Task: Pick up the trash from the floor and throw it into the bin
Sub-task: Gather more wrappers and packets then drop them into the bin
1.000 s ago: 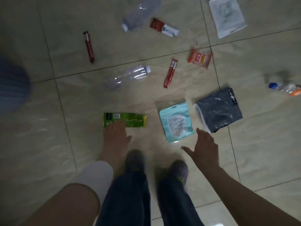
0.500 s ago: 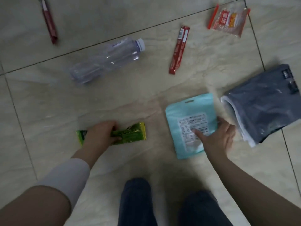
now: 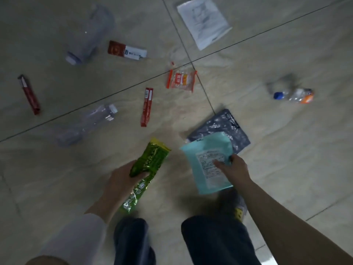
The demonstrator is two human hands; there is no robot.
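Holding now: left hand [image 3: 122, 180] is wrapped around the green wrapper [image 3: 147, 169], right hand [image 3: 234, 168] pinches the pale blue pouch [image 3: 206, 163] with the thumb on its label.
Change from half a second ago: both packets lay flat on the floor then, under the reaching hands; now both are lifted clear of the tiles, low centre of the frame.
Green wrapper: long, glossy, yellow-edged, tilted with its far end up and to the right.
Blue pouch: flat, white printed label facing up, its upper edge overlapping the grey bag [image 3: 227, 129] behind it in this view.
Left of frame: clear bottle [image 3: 89, 123] on its side, dark red stick [image 3: 29, 94].
Centre: red sachet [image 3: 146, 107], orange snack packet [image 3: 181, 81] on the tile joint.
Top: large clear bottle [image 3: 86, 37], red and white box [image 3: 127, 50], white sheet [image 3: 204, 21].
Right: small bottle [image 3: 294, 95] with blue cap.
Bin: not in view.
In the way: dark trouser legs [image 3: 214, 240] and a shoe [image 3: 237, 209] fill the bottom edge.
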